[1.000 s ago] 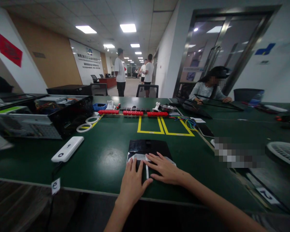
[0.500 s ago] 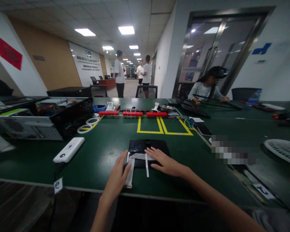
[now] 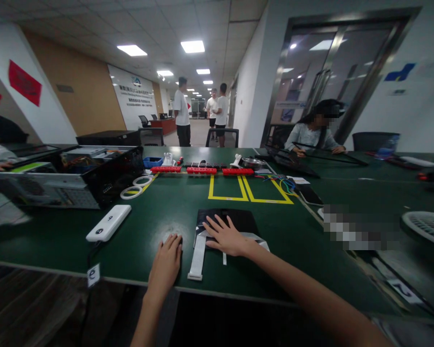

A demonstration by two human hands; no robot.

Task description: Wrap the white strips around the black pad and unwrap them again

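The right hand is lying palm down across a black panel, its fingers spread wide and gripping nothing; the panel is resting flat on the green worktop, near the front edge and straight ahead of the person; a white ribbon cable is running from the panel's left side toward that edge, its connector end lying on the worktop; a thin white strip is poking out below the right hand, and a pale band is showing beyond its wrist; whether band and cable are one piece, I cannot tell.

The left hand is resting palm down on bare worktop, left of the cable and apart from it, its fingers lying close together and holding nothing; farther left a white power bank marked 9 is sitting at a slant; behind it two white rings are lying beside an open computer case; beyond the panel, yellow tape outlines are marking the worktop, and three red trays are standing in a row behind them.
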